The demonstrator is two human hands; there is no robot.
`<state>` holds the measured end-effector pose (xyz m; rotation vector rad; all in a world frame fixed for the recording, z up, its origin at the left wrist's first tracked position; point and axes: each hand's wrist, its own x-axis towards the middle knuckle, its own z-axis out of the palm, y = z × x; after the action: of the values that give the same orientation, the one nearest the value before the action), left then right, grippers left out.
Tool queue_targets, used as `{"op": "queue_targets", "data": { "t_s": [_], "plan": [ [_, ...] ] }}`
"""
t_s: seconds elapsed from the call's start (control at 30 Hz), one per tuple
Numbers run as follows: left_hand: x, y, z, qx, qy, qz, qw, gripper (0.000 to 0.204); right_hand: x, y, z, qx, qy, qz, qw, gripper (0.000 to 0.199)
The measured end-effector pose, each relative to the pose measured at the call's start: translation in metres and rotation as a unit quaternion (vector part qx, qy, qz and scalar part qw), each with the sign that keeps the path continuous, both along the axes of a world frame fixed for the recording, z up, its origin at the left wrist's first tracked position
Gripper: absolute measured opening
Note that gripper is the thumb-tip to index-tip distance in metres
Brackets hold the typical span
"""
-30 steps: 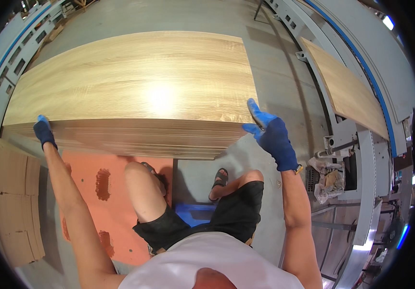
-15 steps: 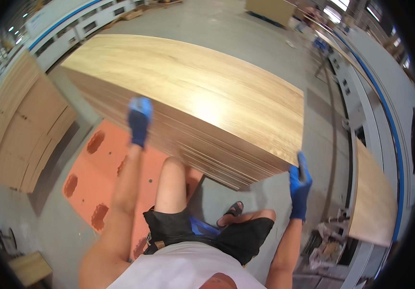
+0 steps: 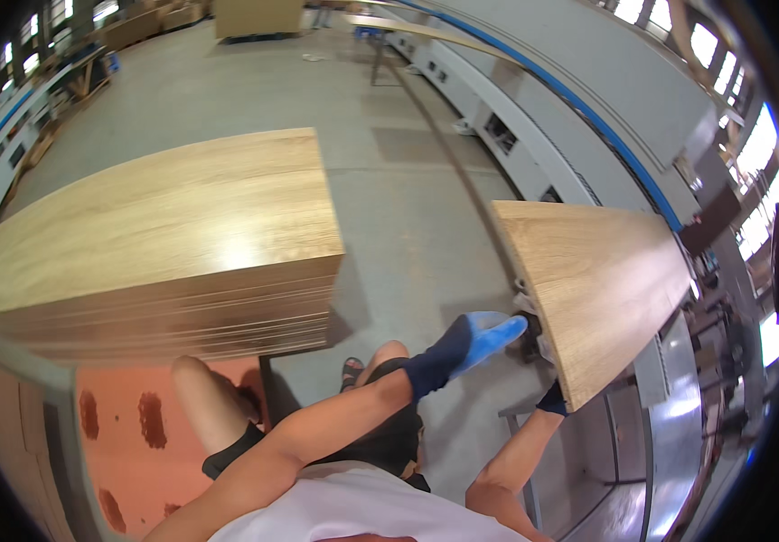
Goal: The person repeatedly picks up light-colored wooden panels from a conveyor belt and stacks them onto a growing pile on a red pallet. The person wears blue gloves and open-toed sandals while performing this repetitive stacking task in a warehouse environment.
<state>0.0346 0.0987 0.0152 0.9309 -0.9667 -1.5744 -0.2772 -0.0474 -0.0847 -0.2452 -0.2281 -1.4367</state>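
Note:
A wood-grain panel (image 3: 593, 289) lies at the right, its near corner jutting toward me beside the long machine. My right hand (image 3: 553, 398) reaches under that corner; only the dark glove cuff shows, and the panel hides its fingers. My left hand (image 3: 484, 343), in a blue and navy glove, stretches across my body with its fingers extended toward the panel's left edge. A small gap seems to remain between them, and nothing is in that hand. To the left stands a tall stack of similar panels (image 3: 173, 212), with neither hand on it.
An orange-red slab (image 3: 123, 461) with ragged holes lies by my legs, below the stack. The long grey machine (image 3: 462, 86) with a blue strip runs along the right. A metal frame (image 3: 611, 434) stands under the panel. Brown boards (image 3: 10, 434) edge the lower left.
My view has swung right. Both hands have left the stack of panels: the right has gone under the loose panel's corner, and the left has crossed over toward its edge.

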Motion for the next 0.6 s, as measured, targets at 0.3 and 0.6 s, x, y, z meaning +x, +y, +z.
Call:
{"op": "queue_targets", "data": {
  "t_s": [0.3, 0.6],
  "plan": [
    [-0.138, 0.011, 0.015, 0.013, 0.256, -0.133, 0.957, 0.068, -0.003, 0.096, 0.057, 0.024, 0.471, -0.252, 0.845, 0.06],
    [0.029, 0.052, -0.003, -0.005, 0.184, 0.061, 0.981, 0.042, 0.01, 0.099, 0.041, -0.177, 0.641, -0.369, 0.65, 0.073]
  ]
}}
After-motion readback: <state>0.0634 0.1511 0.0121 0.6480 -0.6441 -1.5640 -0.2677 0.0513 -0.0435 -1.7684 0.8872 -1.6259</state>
